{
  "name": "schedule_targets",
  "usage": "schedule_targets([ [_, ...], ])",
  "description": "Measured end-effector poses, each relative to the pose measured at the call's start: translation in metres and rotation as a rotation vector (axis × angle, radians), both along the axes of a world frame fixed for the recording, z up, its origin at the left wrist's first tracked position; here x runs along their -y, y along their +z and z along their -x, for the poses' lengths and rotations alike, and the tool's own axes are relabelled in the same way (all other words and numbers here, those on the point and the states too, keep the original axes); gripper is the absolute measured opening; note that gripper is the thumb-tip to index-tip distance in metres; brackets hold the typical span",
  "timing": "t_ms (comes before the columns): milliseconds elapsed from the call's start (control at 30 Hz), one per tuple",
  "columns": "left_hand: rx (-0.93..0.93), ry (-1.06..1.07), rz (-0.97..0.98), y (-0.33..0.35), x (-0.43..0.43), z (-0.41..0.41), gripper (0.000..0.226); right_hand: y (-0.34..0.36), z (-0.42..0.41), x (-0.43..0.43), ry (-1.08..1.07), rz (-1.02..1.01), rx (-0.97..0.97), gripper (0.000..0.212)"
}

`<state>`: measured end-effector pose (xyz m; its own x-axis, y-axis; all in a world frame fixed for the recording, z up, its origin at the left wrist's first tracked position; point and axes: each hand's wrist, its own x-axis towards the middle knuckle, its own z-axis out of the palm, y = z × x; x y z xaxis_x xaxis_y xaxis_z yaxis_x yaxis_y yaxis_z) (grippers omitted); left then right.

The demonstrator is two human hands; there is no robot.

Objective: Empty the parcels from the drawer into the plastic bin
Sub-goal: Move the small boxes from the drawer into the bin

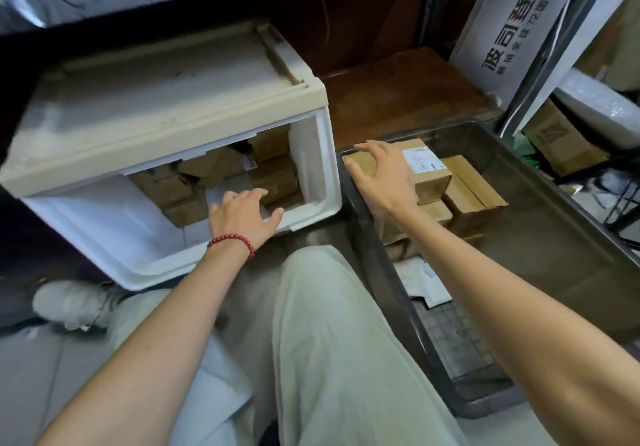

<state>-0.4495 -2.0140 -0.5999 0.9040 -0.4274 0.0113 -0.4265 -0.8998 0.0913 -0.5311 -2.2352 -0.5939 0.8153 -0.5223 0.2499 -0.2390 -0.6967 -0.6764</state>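
**A:** The small brown cardboard parcels (273, 182) lay packed at the back of the white plastic drawer (322, 154). More were stacked in the dark grey plastic bin (540, 210) just beside it.

**B:** And the hands?

**A:** The left hand (242, 213), a red bead bracelet (230, 241) at its wrist, reached in open, gripping nothing. The right hand (381, 175) was spread open over the labelled parcel (426, 168) atop the bin's stack, probably settling it.

**B:** Anything in the way?

**A:** The cream cabinet top (173, 99) overhung the rear parcels. The person's knee (329, 324) sat between drawer and bin.
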Motion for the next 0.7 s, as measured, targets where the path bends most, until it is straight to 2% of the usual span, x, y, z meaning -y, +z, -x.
schedule_targets([
  [133,0.026,0.049,0.013,0.005,-0.034,0.005,0.056,0.005,-0.017,-0.052,0.215,-0.053,-0.091,0.049],
  [433,0.002,0.239,0.008,-0.013,-0.109,-0.001,0.062,-0.031,-0.042,-0.14,0.398,-0.086,-0.267,0.055],
  [533,-0.001,0.243,0.007,-0.02,-0.117,-0.011,0.063,-0.044,-0.055,-0.147,0.44,-0.009,-0.333,0.059],
  [700,-0.022,0.274,0.018,-0.041,-0.119,-0.032,0.066,-0.056,-0.086,-0.148,0.426,0.078,-0.306,0.063],
])
